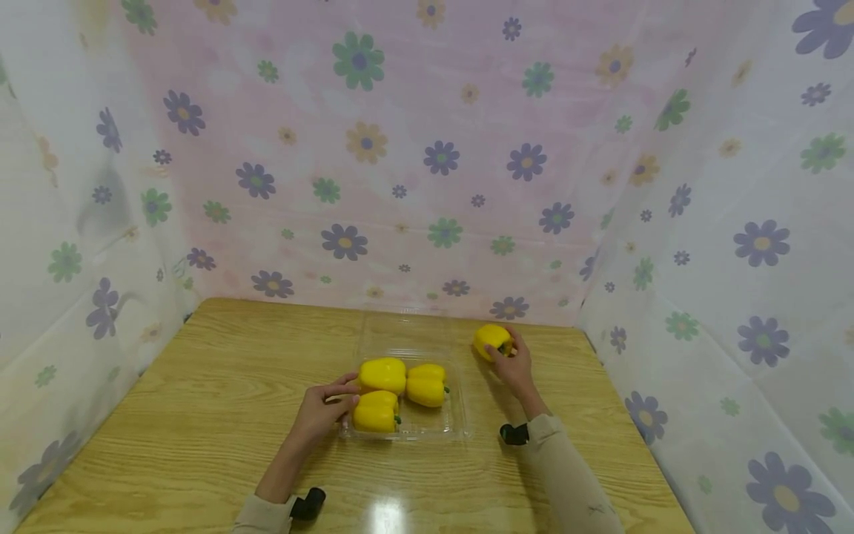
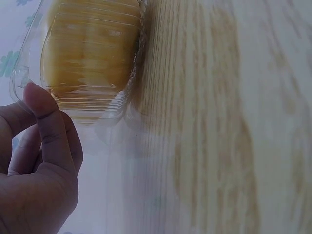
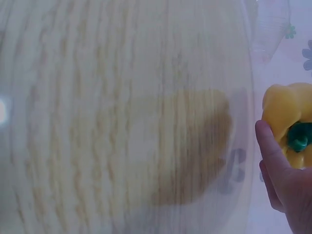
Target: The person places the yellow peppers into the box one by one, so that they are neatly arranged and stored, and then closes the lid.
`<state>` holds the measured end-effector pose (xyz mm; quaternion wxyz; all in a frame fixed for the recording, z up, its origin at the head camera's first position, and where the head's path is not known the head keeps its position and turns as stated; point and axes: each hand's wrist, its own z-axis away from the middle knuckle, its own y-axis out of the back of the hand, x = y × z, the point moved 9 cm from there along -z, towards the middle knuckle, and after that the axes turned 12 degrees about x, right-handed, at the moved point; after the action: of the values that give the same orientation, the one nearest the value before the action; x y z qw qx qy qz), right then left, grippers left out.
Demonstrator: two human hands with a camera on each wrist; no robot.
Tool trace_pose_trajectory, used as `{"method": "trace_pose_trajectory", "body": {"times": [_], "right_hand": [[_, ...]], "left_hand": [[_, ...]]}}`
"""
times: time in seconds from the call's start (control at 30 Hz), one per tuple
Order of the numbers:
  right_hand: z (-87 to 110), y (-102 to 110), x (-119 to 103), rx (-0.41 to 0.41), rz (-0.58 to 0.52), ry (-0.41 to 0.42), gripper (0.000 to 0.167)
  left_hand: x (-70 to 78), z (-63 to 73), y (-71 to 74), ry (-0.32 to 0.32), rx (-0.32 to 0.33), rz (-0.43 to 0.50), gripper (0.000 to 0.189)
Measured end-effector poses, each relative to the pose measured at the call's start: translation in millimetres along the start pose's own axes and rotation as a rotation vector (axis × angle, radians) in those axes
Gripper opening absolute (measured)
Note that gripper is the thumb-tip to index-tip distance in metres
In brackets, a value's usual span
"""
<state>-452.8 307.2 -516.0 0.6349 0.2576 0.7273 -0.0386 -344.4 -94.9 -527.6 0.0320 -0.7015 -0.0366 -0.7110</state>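
A clear plastic clamshell container [image 1: 432, 424] stands on the table with its lid [image 1: 404, 335] folded back. Three yellow bell peppers lie inside: one at the back left [image 1: 382, 374], one at the front left [image 1: 373, 414], one at the right [image 1: 425, 387]. My left hand [image 1: 319, 409] pinches the container's left rim; in the left wrist view the thumb [image 2: 41, 100] presses on that rim. Right of the container, my right hand [image 1: 515, 365] grips a fourth yellow pepper [image 1: 491, 340]. Its green stem [image 3: 298, 137] shows in the right wrist view, above a shadow on the table.
The wooden table [image 1: 220, 393] reaches back to a flower-print cloth [image 1: 400, 148], with similar cloth along the left and right sides. Black devices [image 1: 308, 504] are worn at both wrists, by the beige sleeves.
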Motion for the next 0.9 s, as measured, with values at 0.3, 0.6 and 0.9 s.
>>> {"method": "trace_pose_trajectory", "body": {"times": [0.3, 0.6, 0.9], "right_hand": [[8.3, 5.6, -15.4, 0.004, -0.160, 0.014, 0.069], [24.6, 7.9, -43.0, -0.003, -0.231, 0.123, 0.070], [50.0, 15.4, -84.6, -0.013, -0.256, 0.172, 0.067]], "left_hand": [[0.0, 0.4, -0.1, -0.011, 0.002, -0.002, 0.026], [-4.1, -0.8, 0.2, -0.003, 0.002, -0.006, 0.024], [-4.8, -2.8, -0.4, -0.014, -0.012, 0.004, 0.025]]}}
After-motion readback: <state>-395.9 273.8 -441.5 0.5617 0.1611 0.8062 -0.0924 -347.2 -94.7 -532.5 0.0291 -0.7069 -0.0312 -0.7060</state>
